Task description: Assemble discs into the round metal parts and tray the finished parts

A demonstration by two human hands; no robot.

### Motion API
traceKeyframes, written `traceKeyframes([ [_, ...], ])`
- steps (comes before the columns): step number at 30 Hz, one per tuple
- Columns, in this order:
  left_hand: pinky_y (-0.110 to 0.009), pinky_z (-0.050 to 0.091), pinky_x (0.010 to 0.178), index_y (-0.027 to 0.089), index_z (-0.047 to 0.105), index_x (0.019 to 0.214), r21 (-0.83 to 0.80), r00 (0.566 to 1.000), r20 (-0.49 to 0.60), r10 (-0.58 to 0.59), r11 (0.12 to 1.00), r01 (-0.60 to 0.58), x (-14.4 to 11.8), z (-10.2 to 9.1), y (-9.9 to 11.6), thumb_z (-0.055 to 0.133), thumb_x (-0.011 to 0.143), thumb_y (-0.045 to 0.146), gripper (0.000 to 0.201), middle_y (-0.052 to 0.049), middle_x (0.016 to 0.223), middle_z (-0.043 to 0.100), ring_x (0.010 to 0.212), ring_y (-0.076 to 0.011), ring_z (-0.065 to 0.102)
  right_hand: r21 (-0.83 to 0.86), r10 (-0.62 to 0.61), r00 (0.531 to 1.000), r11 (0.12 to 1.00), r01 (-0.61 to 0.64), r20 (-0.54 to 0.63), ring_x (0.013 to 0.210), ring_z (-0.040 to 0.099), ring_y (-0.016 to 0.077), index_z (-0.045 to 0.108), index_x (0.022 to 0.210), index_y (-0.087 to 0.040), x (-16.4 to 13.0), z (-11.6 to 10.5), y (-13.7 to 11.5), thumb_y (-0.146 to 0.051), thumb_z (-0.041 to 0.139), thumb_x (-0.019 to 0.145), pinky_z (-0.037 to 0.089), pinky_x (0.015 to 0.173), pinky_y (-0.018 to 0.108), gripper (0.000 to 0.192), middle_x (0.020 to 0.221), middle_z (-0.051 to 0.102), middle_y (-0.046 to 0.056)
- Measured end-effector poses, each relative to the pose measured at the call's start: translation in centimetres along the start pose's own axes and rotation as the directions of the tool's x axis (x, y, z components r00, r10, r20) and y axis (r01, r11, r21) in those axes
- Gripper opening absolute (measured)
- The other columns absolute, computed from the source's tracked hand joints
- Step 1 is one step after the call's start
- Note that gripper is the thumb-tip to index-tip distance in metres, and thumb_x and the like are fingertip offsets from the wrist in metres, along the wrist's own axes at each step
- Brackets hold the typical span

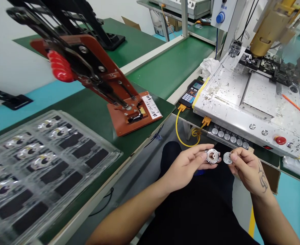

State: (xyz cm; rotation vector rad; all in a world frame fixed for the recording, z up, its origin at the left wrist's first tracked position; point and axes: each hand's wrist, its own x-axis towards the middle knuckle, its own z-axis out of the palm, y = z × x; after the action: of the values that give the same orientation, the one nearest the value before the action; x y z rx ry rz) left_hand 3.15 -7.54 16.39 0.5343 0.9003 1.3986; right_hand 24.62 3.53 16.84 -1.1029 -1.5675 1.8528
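Between the fingers and thumb of my left hand (185,166) is a silver watch case (212,156) with a round opening. A thin round disc (227,158), pale grey with small dark print, is pinched by my right hand (247,166). The disc is held just right of the case, with a small gap between them. Both hands are above my lap, in front of the bench edge. Further right, below the white machine, a clear tray (228,136) holds several similar round discs.
On the left bench lies a clear plastic tray (60,119) with several watch cases in some pockets. Behind it stands a brown clamp fixture (123,114) with a red handle (60,66). At right is a white machine (231,102) with a red button (280,140), a keypad controller (190,93) and a yellow cable (178,131).
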Motion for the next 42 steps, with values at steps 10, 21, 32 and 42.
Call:
traceKeyframes([
  [10,-0.048,0.065,0.108,0.016,0.072,0.141,0.048,1.0,0.01,0.019,0.999,-0.02,-0.1,0.4,0.0,0.078,0.1,0.046,0.051,-0.013,0.128,0.08,0.119,-0.0322,0.078,-0.155,-0.078,0.997,0.985,0.074,-0.016,0.064,0.057,0.0154,0.067,0.085,-0.023,-0.3,0.5,-0.8,-0.049,0.075,0.101,0.043,0.064,0.029,0.031,0.07,0.066,0.0],
  [21,-0.048,0.065,0.109,0.014,0.071,0.142,0.092,1.0,0.004,0.027,0.995,-0.027,0.1,0.1,-0.5,0.076,0.101,0.048,0.053,-0.015,0.138,0.076,0.125,-0.0347,0.075,-0.227,-0.216,0.975,0.949,0.22,0.043,0.105,0.063,0.0234,0.067,0.085,-0.023,0.6,1.6,-1.3,-0.044,0.071,0.103,0.05,0.089,0.034,0.028,0.116,0.069,0.007],
  [32,-0.045,0.064,0.11,0.015,0.069,0.144,0.268,0.995,0.013,0.101,0.958,-0.1,-0.4,0.2,-0.7,0.065,0.108,0.038,0.043,-0.014,0.137,0.076,0.119,-0.029,0.078,-0.312,-0.239,0.965,0.913,0.262,0.11,0.104,0.066,0.0227,0.066,0.086,-0.024,1.0,2.9,-1.3,-0.041,0.071,0.103,0.05,0.093,0.037,0.025,0.114,0.07,0.006],
  [42,-0.039,0.064,0.109,0.014,0.066,0.144,0.339,0.991,0.043,0.123,0.932,-0.131,-0.3,0.3,-0.8,0.058,0.11,0.031,0.039,-0.013,0.133,0.078,0.115,-0.0248,0.08,-0.304,-0.257,0.961,0.912,0.275,0.1,0.101,0.066,0.0206,0.066,0.085,-0.024,1.1,2.9,-1.1,-0.038,0.071,0.103,0.051,0.089,0.034,0.023,0.11,0.07,0.004],
])
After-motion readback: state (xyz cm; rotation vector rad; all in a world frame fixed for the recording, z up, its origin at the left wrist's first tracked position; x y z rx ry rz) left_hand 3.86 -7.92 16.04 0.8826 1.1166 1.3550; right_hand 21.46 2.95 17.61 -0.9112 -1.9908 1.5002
